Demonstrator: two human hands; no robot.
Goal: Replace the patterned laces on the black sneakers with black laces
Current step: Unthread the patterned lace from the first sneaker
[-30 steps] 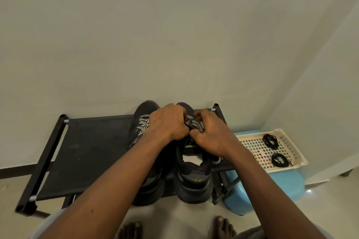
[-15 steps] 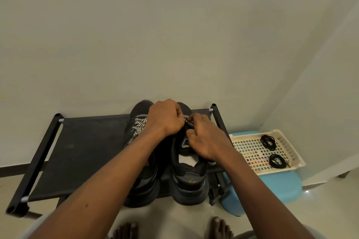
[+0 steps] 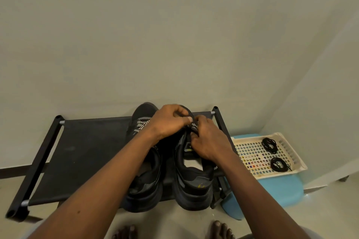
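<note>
Two black sneakers stand side by side on a black shoe rack (image 3: 87, 153), heels toward me. The left sneaker (image 3: 143, 180) keeps its black-and-white patterned lace (image 3: 141, 125) over the tongue. Both hands work over the right sneaker (image 3: 194, 186). My left hand (image 3: 171, 122) curls its fingers on that shoe's patterned lace (image 3: 194, 126) near the toe end. My right hand (image 3: 207, 141) pinches the same lace just beside it. One lace end (image 3: 215, 167) hangs by my right wrist. Two coiled black laces (image 3: 269, 144) (image 3: 279, 164) lie in a cream basket (image 3: 295, 159) at the right.
The cream basket sits on a light blue stool (image 3: 275, 190) right of the rack. A pale wall rises directly behind the rack, and a second wall closes in at the right. My bare feet (image 3: 221, 229) rest on the tiled floor below the shoes.
Both hands shifted slightly further up the right sneaker toward its toe end, and the patterned lace between them shows more now. The shoes and basket stay where they were.
</note>
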